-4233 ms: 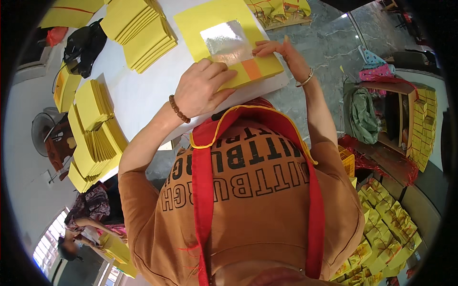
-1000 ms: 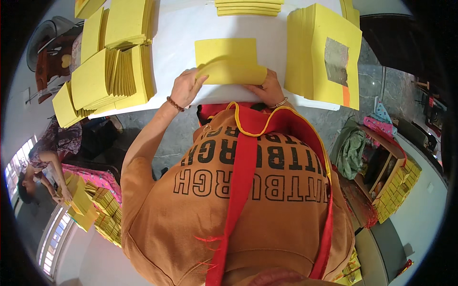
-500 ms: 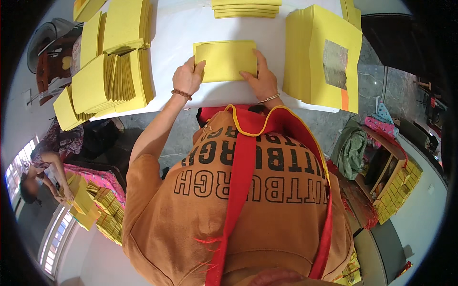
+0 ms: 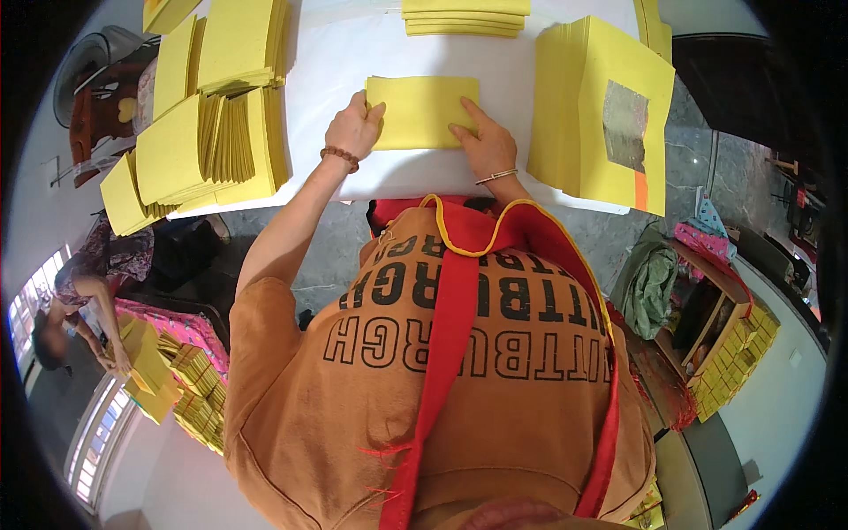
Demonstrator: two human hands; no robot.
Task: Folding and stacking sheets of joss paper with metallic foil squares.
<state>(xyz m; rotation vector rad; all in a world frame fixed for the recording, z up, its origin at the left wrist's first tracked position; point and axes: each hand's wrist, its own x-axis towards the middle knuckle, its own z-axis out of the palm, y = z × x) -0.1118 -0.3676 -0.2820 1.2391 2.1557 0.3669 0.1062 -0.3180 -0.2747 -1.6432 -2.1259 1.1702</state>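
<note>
Both hands press flat on a folded yellow sheet [image 4: 422,111] on the white tabletop [image 4: 336,71], left hand [image 4: 353,131] at its left edge, right hand [image 4: 484,146] on its lower right, the fold seemingly made, with a tall unfolded stack [image 4: 583,97] remaining.

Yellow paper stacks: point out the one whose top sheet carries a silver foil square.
The stack on the right; its top sheet has a silver square and an orange strip, the others are plain yellow.

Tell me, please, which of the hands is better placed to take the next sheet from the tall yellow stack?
Right hand, probably: it lies beside the tall yellow stack; the left hand is farther.
</note>
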